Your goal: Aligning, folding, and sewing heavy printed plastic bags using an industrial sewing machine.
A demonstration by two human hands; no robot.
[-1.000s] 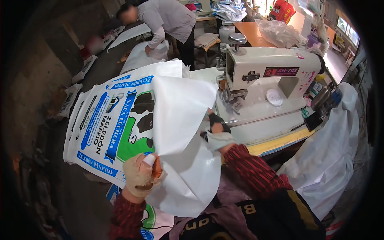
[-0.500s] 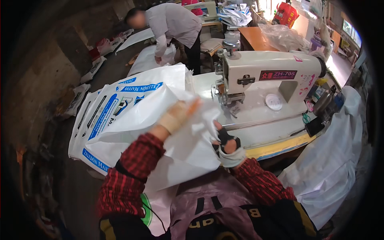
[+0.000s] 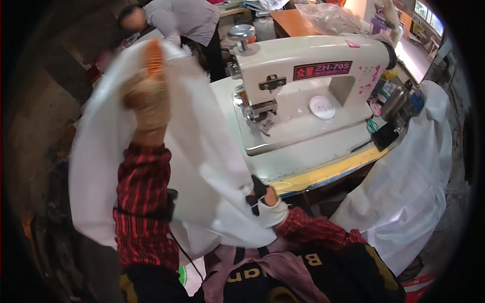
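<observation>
A large white woven plastic sack [image 3: 202, 166] is lifted in front of me, spread between my hands and hanging over the stack's place at the left. My left hand [image 3: 147, 98], in a tan covering with orange at the fingers, is raised high against the sack's upper part; motion smears its fingers. Lower down, my right hand [image 3: 265, 201], in a black fingerless glove with a pale wrist wrap, is closed on the sack's right edge beside the table front. The printed sacks seen earlier are hidden behind the raised one.
A white industrial sewing machine [image 3: 303, 55] stands on the table [image 3: 298, 161] ahead. At its right lie green-handled scissors [image 3: 372, 125], a black phone-like object [image 3: 385, 136] and a bottle [image 3: 396, 103]. White fabric [image 3: 404, 192] drapes at the right. A person [image 3: 184, 20] bends over at the back.
My left hand has swung up and to the left, and the white sack has risen and spread with it. My right hand keeps its hold, slightly lower and left. The view has shifted.
</observation>
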